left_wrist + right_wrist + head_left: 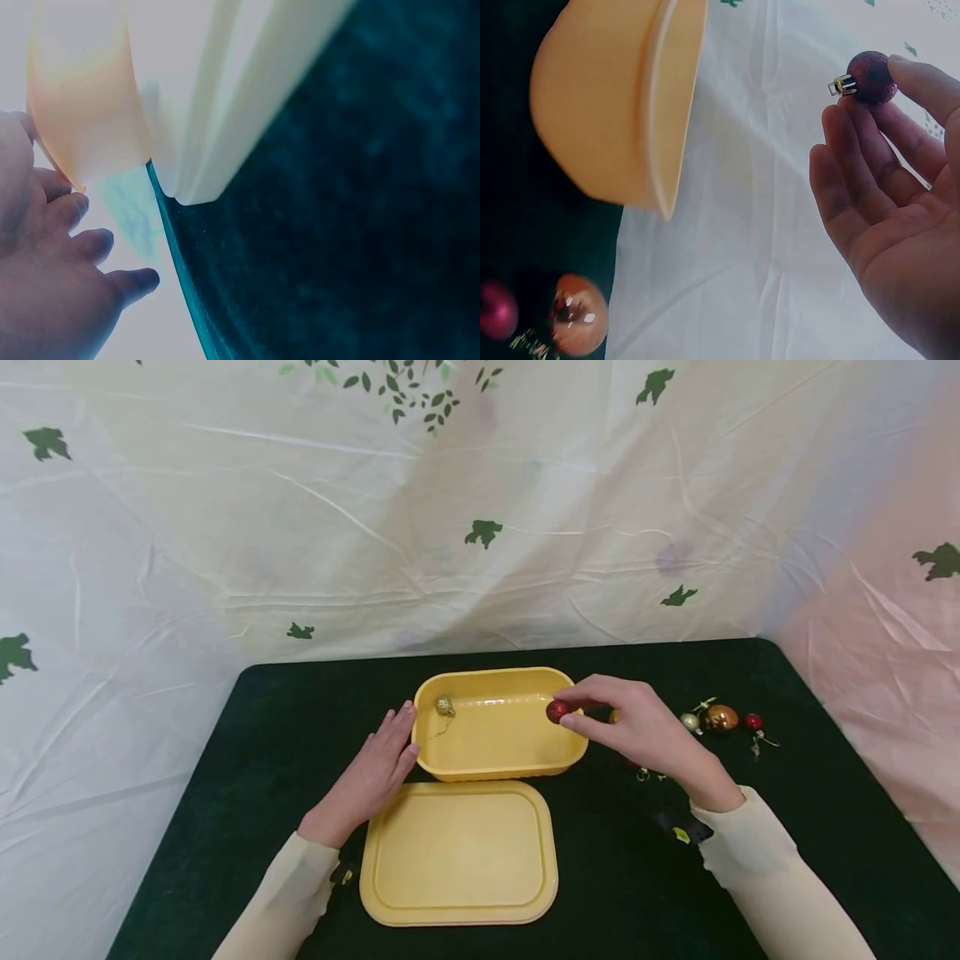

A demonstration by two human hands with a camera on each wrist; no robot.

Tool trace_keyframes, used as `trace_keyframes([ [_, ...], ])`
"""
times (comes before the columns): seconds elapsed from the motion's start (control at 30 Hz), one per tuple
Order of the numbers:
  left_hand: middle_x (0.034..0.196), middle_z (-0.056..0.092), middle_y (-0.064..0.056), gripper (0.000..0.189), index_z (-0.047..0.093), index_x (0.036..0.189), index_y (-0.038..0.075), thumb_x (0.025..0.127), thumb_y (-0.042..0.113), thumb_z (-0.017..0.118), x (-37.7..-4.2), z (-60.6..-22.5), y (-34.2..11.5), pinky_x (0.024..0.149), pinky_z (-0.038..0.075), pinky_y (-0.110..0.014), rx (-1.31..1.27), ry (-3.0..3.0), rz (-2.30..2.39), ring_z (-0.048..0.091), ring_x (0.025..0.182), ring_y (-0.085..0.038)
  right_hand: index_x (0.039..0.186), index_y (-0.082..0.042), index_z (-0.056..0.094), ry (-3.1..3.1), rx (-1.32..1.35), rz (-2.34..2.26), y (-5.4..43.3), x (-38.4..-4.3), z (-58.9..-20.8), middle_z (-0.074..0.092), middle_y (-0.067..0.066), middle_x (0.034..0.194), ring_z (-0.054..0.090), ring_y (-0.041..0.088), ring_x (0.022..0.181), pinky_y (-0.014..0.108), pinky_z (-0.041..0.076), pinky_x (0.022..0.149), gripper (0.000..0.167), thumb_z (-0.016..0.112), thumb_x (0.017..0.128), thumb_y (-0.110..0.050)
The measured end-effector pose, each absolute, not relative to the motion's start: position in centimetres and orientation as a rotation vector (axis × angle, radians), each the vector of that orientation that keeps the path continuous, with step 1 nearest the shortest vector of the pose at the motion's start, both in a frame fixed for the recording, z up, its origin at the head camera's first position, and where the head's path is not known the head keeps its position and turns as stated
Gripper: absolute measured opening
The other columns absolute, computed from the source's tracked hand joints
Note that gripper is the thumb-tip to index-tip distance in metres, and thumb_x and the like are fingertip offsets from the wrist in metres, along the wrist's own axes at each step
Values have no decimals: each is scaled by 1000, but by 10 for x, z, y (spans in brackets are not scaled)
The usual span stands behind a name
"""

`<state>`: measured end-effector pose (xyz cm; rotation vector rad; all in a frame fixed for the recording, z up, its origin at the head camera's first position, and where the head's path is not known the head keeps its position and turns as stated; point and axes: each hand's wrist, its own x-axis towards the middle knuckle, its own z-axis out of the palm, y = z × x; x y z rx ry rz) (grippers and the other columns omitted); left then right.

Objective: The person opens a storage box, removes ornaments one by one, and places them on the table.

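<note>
My right hand (pixel 637 720) pinches a dark red glittery bauble (pixel 557 711) between thumb and fingers, over the right end of a yellow plastic container (pixel 498 739). In the right wrist view the bauble (pixel 871 78) shows its small metal cap. My left hand (pixel 371 777) rests against the container's left side with fingers extended; the left wrist view shows the fingers at its wall (pixel 90 112). A small gold bauble (pixel 444 707) with a thread lies inside, near the left end. The container's pale yellow lid (pixel 459 853) lies flat on the table in front of it.
On the dark green tabletop (pixel 622 893), several baubles lie to the right: a shiny copper one (pixel 722 718), a pale gold one (pixel 691 722) and a red one (pixel 753 722). More lie partly hidden behind my right hand. A pale leaf-patterned cloth (pixel 525 585) hangs behind the table.
</note>
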<state>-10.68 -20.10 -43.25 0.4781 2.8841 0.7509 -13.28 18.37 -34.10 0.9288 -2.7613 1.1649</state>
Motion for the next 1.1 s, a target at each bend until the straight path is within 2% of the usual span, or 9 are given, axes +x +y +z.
trace_keyframes([
  [0.2, 174, 8, -1, 67, 10, 168, 15, 113, 41, 40, -108, -432, -201, 122, 17, -63, 475, 2880, 752, 8, 159, -34, 125, -18, 74, -2770, 840, 1174, 200, -128, -346, 72, -6, 114, 66, 11, 98, 33, 59, 84, 28, 74, 98, -25],
  [0.43, 174, 7, -2, 67, 10, 168, 14, 113, 40, 39, -107, -433, -203, 123, 16, -63, 471, 2873, 761, 8, 159, -34, 127, -18, 73, -2794, 770, 1145, 214, -123, -348, 72, -6, 117, 65, 10, 100, 36, 59, 86, 29, 72, 100, -27],
  [0.63, 174, 7, -2, 67, 10, 168, 14, 113, 39, 39, -106, -432, -203, 123, 16, -64, 477, 2866, 768, 8, 159, -34, 127, -19, 73, -2794, 737, 1116, 228, -120, -350, 73, -6, 117, 64, 10, 100, 26, 56, 82, 28, 72, 100, -26],
  [0.87, 174, 7, -2, 67, 9, 168, 14, 113, 40, 39, -107, -433, -202, 122, 16, -65, 481, 2866, 767, 8, 159, -35, 128, -20, 72, -2784, 688, 1087, 246, -115, -351, 72, -6, 116, 63, 8, 97, 17, 52, 83, 29, 73, 99, -23],
  [1.1, 174, 6, -1, 68, 8, 168, 15, 113, 40, 39, -109, -434, -200, 122, 16, -64, 476, 2865, 761, 7, 159, -34, 127, -21, 73, -2792, 594, 1098, 261, -111, -352, 72, -7, 116, 63, 9, 100, 11, 48, 86, 28, 73, 99, -22],
])
